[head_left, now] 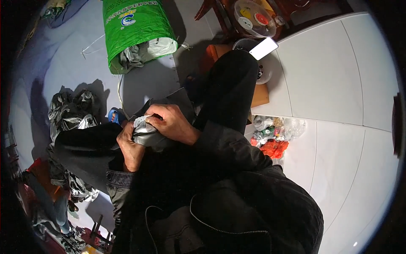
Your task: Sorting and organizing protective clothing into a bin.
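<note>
Head view: showed two bare hands, with the left hand [130,148] closed around, and the right hand [175,125] pinching the pale edge of, one soft, grey-and-white crumpled piece [148,139], below the large green plastic sack [135,40]. Appeared, by judgement, to be at a step of working that edge; seemed to call next for a steady left hold and a renewed right pinch. Counted besides: one flat white rectangular slab [264,48], right of the sack; one red-orange plastic bag [275,149], lower right of it; one silvery-grey crumpled heap [69,111], lower left of it, contents uncountable.
</note>
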`<state>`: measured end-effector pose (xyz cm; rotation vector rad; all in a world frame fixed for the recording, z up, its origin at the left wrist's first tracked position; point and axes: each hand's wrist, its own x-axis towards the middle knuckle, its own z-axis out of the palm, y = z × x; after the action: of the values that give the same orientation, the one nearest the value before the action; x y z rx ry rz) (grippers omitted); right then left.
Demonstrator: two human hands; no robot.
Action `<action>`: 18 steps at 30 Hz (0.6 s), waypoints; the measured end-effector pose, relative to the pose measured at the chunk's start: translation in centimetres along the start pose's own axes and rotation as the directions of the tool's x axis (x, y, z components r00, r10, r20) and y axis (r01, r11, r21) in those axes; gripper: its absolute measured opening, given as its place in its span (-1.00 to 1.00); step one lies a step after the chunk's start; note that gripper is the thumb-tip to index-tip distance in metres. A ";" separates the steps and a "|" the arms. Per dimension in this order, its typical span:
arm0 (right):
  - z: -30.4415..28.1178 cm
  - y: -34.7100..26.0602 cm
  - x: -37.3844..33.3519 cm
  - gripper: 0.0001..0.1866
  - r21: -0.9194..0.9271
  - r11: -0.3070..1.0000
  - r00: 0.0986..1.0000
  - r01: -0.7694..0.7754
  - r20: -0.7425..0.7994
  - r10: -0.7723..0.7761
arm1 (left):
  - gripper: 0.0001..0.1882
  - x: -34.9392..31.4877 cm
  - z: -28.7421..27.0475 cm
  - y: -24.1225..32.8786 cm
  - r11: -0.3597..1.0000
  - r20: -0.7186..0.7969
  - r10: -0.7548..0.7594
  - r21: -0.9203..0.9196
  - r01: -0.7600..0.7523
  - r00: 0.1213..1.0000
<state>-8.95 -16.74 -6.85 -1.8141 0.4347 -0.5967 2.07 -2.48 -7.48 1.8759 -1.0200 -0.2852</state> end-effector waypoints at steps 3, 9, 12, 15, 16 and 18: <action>0.1 0.4 0.0 -0.84 -0.001 0.999 0.999 -0.040 0.015 0.040 | -0.82 0.0 0.0 0.0 0.999 0.030 -0.037 0.003 0.037 0.999; 0.5 0.5 -0.1 -0.87 0.026 1.000 1.000 -0.015 -0.015 0.016 | -0.78 0.0 0.3 0.0 0.990 0.011 -0.103 -0.097 0.104 0.995; 0.6 0.6 -0.1 -0.90 0.028 1.000 1.000 -0.010 -0.020 0.011 | -0.75 -0.2 0.3 0.0 0.979 0.010 -0.145 -0.142 0.145 0.989; 0.7 0.8 -0.1 -0.89 0.002 1.000 1.000 -0.001 -0.021 0.001 | -0.73 -0.2 0.2 0.0 0.981 0.037 -0.144 -0.122 0.147 0.989; 0.7 0.9 -0.1 -0.89 0.002 1.000 1.000 -0.001 -0.021 0.001 | -0.73 -0.2 0.2 -0.1 0.981 0.037 -0.144 -0.122 0.148 0.989; 0.5 0.9 -0.2 -0.89 -0.012 1.000 1.000 -0.020 0.002 0.020 | -0.73 -0.3 0.3 -0.1 0.984 0.023 -0.151 -0.093 0.152 0.988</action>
<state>-8.81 -16.49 -7.90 -1.8193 0.4560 -0.5797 1.80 -2.41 -7.81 1.8703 -0.8610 -0.4315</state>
